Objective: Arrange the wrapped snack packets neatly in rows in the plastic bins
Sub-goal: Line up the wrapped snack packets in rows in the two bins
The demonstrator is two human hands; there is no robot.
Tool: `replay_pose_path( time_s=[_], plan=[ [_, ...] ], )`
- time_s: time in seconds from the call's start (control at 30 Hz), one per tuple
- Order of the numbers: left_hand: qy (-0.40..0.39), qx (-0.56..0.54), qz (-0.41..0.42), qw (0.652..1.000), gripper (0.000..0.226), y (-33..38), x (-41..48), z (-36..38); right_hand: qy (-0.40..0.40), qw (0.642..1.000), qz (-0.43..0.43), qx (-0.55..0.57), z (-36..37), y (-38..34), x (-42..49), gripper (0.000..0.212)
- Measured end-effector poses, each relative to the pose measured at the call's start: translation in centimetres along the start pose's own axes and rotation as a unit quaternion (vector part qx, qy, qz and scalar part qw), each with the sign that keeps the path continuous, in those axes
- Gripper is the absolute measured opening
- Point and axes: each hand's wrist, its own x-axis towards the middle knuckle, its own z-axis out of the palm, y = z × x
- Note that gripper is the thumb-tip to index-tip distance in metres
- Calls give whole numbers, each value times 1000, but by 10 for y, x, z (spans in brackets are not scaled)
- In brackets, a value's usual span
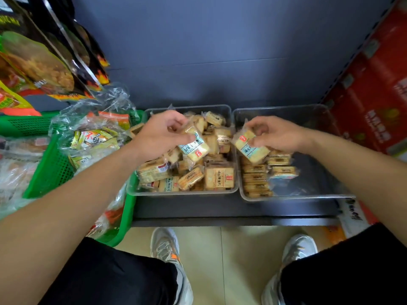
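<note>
Packets (218,177) lie heaped loose in the left bin (187,194), while a tidy row (255,179) stands along the left side of the right bin (308,197). Your left hand (158,133) pinches one packet (195,147) above the heap. Your right hand (275,133) curls round a second packet (250,147) over the row. A green basket (55,170) sits just beside the left bin.

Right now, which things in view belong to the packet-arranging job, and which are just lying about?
Job: left hand, left packet it grips, right hand, right packet it grips, heaped left bin, right bin, started rows inside it.
Lying about: green basket, hanging snack bags, red cartons.
</note>
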Motion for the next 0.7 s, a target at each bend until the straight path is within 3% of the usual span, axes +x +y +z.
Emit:
replay_pose_path(
  time_s=[0.2,0.37,0.43,0.6,0.7],
  plan=[
    [-48,5,37,998,35,38,18,48,31,998,51,-25,-40,53,-31,57],
    [-82,35,53,995,33,51,41,86,9,988,120,-100,-53,94,-37,27],
    [-88,49,51,994,33,52,49,98,1,983,128,-132,-53,101,-34,26],
    [-104,89,52,989,34,52,63,112,-82,971,124,-186,-48,114,-23,46],
    [-111,102,51,987,36,49,69,118,-136,974,127,-133,-46,132,-19,48]
  ],
)
